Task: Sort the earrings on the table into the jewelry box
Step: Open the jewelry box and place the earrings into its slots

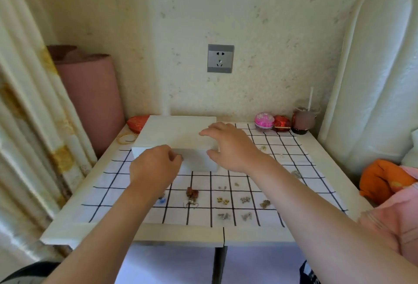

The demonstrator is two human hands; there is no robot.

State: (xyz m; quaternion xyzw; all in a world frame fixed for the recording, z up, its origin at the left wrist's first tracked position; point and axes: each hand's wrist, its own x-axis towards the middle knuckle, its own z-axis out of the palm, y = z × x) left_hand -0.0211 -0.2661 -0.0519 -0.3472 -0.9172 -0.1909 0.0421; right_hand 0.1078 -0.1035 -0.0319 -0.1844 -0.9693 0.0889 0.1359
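White and smooth-sided, the jewelry box [172,132] is seen closed at the back left of the checked cloth [108,195] on the desk [67,227]. The earrings [222,200] are scattered in small clusters over the squares nearer the front edge, with a few more to the right of the box; none is seen inside it yet.

The left hand [153,166] is held at the box's front face with its fingers curled. Whether anything is pinched there cannot be told. The right hand [230,145] is spread over the near right corner, fingers relaxed above the lid and thumb by the front face, with nothing gripped.

The box is judged rigid and fairly light, so it would best be steadied at a corner while the front edge is lifted or drawn. The earrings are judged tiny, hard and nearly weightless, easily flicked away or snagged by their hooks. Each should be pinched by its body between fingertips, not by its wire.

No brand, label or legible writing can be made out on the box or elsewhere.
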